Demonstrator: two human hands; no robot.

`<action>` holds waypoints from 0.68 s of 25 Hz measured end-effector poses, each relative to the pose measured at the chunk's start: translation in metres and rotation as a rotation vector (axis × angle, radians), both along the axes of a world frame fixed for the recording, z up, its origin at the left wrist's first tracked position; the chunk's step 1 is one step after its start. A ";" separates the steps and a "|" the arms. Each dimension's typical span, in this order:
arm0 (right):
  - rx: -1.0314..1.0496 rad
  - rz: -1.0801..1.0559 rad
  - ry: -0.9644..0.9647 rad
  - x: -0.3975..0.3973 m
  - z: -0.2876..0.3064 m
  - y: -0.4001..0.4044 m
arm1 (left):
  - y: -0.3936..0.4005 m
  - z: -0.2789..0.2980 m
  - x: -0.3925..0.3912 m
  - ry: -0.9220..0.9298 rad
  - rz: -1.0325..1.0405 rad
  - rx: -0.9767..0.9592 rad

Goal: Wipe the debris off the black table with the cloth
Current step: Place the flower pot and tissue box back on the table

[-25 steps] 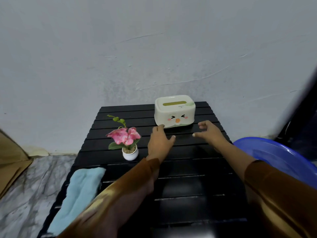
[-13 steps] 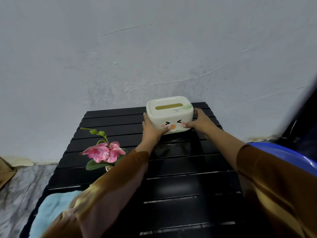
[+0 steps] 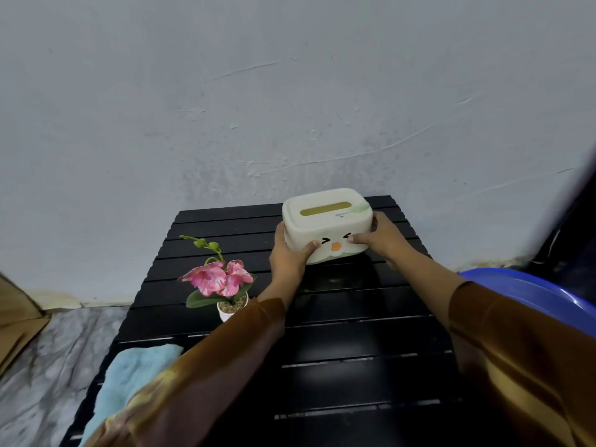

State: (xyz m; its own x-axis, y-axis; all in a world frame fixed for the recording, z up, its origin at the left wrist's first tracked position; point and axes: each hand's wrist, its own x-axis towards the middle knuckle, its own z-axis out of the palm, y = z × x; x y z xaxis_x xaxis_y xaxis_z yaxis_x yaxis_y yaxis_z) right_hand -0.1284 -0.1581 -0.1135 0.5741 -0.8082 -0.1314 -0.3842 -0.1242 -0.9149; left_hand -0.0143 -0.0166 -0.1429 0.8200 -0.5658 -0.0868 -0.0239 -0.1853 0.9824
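A black slatted table (image 3: 338, 333) stands against a grey wall. A cream tissue box (image 3: 327, 222) with a cartoon face is at its far right, tilted and lifted slightly off the slats. My left hand (image 3: 288, 256) grips the box's left end, thumb on the front face. My right hand (image 3: 382, 237) grips the right end the same way. A light blue cloth (image 3: 129, 379) lies folded at the table's near left edge, partly hidden by my left sleeve. No debris shows on the dark slats.
A small white pot with a pink artificial orchid (image 3: 222, 282) stands left of centre, close to my left forearm. A blue plastic basin (image 3: 535, 295) sits beside the table on the right. Marbled floor (image 3: 48, 366) lies to the left.
Both hands reached from the table's middle to the tissue box and took hold of its two ends. The box now sits tilted and slightly raised.
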 end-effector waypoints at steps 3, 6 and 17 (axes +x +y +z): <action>0.017 0.009 -0.011 -0.017 0.005 0.019 | 0.020 0.006 -0.015 -0.016 -0.012 0.008; 0.026 0.013 -0.025 -0.038 0.008 0.042 | 0.042 0.009 -0.035 -0.039 -0.017 0.037; 0.063 0.008 -0.033 -0.078 0.003 0.091 | 0.094 0.006 -0.074 -0.033 -0.043 0.070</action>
State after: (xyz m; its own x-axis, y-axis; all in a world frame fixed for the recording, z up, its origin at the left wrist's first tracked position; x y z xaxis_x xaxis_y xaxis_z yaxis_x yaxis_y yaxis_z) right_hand -0.2069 -0.0667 -0.1105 0.5854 -0.7944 -0.1622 -0.3525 -0.0692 -0.9333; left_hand -0.0879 0.0776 -0.1369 0.7982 -0.5939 -0.1004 -0.0655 -0.2513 0.9657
